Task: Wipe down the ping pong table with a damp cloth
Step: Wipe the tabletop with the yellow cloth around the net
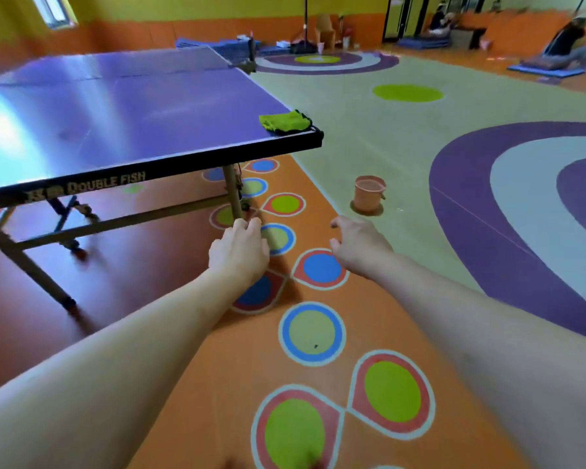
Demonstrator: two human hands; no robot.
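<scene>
A blue-purple ping pong table (132, 106) fills the upper left, its net (230, 50) at the far end. A green cloth (285, 121) with a dark edge lies folded on the table's near right corner. My left hand (239, 253) reaches forward below the table edge, fingers loosely curled, holding nothing. My right hand (357, 247) is stretched out beside it, fingers relaxed and empty. Both hands are well short of the cloth and lower than it in the view.
An orange bucket (369, 192) stands on the floor right of the table corner. The table leg (232, 194) and frame are just beyond my left hand. People sit on mats at the far right (567, 45). The floor has coloured circles.
</scene>
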